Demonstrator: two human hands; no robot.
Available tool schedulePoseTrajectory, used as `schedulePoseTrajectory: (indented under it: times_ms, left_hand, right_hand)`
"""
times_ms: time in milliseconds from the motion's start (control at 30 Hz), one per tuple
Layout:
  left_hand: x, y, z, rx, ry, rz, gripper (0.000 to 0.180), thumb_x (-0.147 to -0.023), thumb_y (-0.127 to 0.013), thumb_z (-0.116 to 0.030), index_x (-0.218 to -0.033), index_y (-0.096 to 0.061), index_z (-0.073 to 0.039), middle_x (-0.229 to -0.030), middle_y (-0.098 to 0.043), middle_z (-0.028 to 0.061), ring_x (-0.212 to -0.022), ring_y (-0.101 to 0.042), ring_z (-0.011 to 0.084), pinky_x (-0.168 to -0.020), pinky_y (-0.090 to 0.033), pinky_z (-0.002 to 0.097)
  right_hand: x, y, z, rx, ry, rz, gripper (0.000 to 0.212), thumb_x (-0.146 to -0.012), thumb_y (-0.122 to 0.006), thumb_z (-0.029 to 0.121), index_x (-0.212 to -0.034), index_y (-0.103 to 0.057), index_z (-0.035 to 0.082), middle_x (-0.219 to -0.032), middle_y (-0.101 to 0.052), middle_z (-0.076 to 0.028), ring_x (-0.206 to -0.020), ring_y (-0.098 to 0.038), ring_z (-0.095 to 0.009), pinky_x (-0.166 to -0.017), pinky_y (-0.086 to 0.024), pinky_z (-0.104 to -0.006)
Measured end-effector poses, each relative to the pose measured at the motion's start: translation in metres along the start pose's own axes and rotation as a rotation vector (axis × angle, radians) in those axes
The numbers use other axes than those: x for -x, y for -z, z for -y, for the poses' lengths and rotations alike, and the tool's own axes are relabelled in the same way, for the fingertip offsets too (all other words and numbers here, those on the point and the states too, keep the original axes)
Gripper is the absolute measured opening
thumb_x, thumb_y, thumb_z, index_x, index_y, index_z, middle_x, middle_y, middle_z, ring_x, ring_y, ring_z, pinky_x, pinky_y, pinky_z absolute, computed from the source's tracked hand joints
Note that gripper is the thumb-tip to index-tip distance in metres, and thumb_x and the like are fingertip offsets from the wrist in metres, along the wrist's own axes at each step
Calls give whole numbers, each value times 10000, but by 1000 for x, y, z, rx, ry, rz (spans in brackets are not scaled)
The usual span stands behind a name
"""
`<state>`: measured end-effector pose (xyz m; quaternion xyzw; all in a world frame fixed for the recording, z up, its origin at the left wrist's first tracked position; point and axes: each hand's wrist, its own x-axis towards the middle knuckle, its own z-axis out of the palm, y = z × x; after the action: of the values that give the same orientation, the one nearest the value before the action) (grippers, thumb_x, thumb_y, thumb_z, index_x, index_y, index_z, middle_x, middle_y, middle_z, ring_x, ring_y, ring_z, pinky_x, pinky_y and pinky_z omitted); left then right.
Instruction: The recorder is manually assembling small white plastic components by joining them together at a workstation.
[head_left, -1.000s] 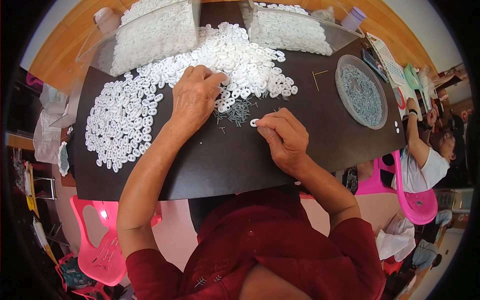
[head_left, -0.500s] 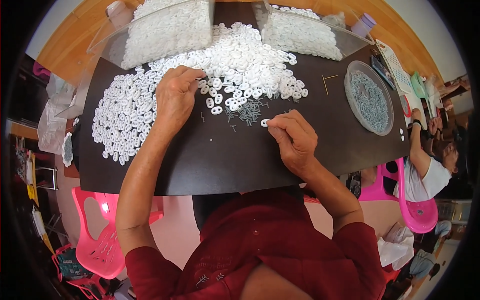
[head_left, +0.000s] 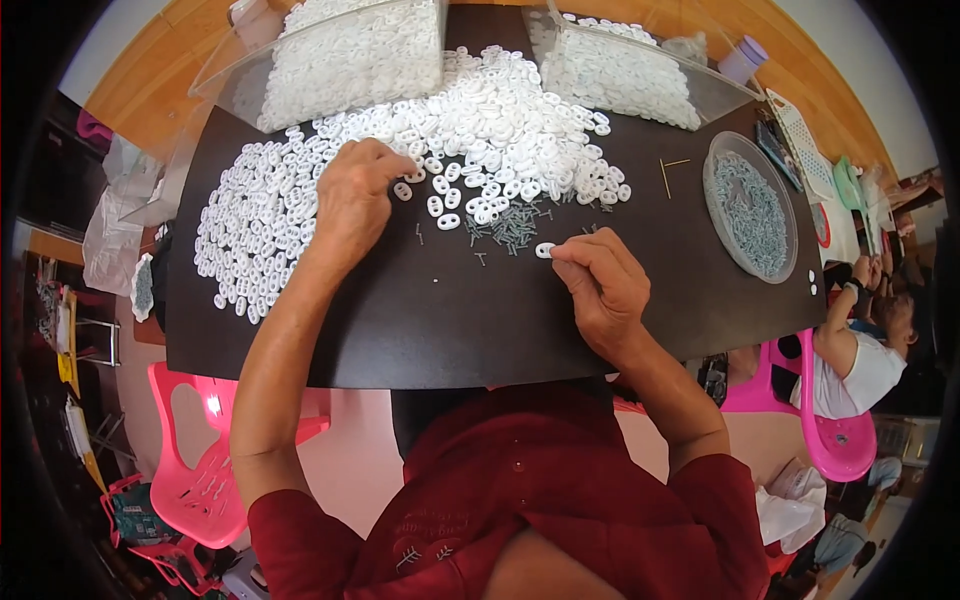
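Note:
My left hand [head_left: 355,200] reaches over the near edge of a heap of white oval pieces [head_left: 500,110], each with two holes. Its fingers are bent together, their tips down among several loose pieces; what lies between them is hidden. One white oval piece [head_left: 402,191] shows just below those fingertips. My right hand [head_left: 607,285] is closed in a pinch, with a single white two-holed oval piece [head_left: 545,250] at its thumb and fingertips. Between the hands lies a small pile of grey screws [head_left: 512,228], and a few stray screws rest around it.
Two clear bins [head_left: 228,95] full of white pieces stand at the back. A round clear tub [head_left: 712,205] of grey screws sits on the right, beside thin brass-coloured rods [head_left: 666,180]. More oval pieces [head_left: 255,225] spread leftward. Another person [head_left: 850,365] sits at far right.
The whole view has shifted slightly, so the table's things appear further right. My left fingertips have come a little nearer to me among the pieces. My right hand keeps its pinch.

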<state>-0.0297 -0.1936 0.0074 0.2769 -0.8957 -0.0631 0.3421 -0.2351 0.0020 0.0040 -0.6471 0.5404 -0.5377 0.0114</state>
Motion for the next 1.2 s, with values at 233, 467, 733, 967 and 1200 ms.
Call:
schedulePoseTrajectory:
  times_ms: [233, 467, 733, 967, 1200]
  left_hand:
    - [-3, 4, -3, 17, 85, -44, 240, -750, -561, 30, -902, -691, -102, -793, -603, 77, -791, -569, 262, -688, -467, 356]
    - [-1, -13, -10, -99, -124, 58, 292, -691, -565, 46, -900, -686, -119, -815, -558, 85, -799, -542, 259, -670, -465, 365]
    - [6, 13, -3, -95, -69, 83, 238, -691, -611, 26, -881, -680, -100, -826, -581, 68, -805, -549, 256, -682, -465, 367]
    - [-10, -4, -27, 100, -95, 100, 286, -662, -740, -128, -939, -671, -110, -894, -611, 42, -835, -535, 251, -747, -473, 353]
    - [-10, -14, -24, 59, -109, 178, 245, -673, -731, -120, -911, -671, -103, -839, -599, 39, -829, -526, 241, -724, -466, 354]
  right_hand:
    - [1, -2, -1, 3, -4, 9, 136, -756, -653, -95, -862, -632, -12, -783, -597, -79, -630, -516, -149, -535, -402, -246]
    - [0, -4, -1, 12, 15, 11, 136, -758, -652, -97, -861, -632, -11, -782, -596, -81, -629, -515, -149, -528, -397, -247]
    - [0, -4, -1, 10, 39, 22, 139, -744, -655, -98, -852, -633, -14, -775, -595, -80, -625, -512, -155, -527, -394, -248]
    - [1, -5, -5, -3, -1, 12, 148, -744, -650, -106, -857, -634, -11, -772, -594, -76, -623, -507, -149, -523, -391, -250]
    - [1, -4, -3, 7, 11, 7, 141, -747, -655, -99, -856, -631, -12, -771, -595, -77, -624, -507, -151, -526, -389, -250]
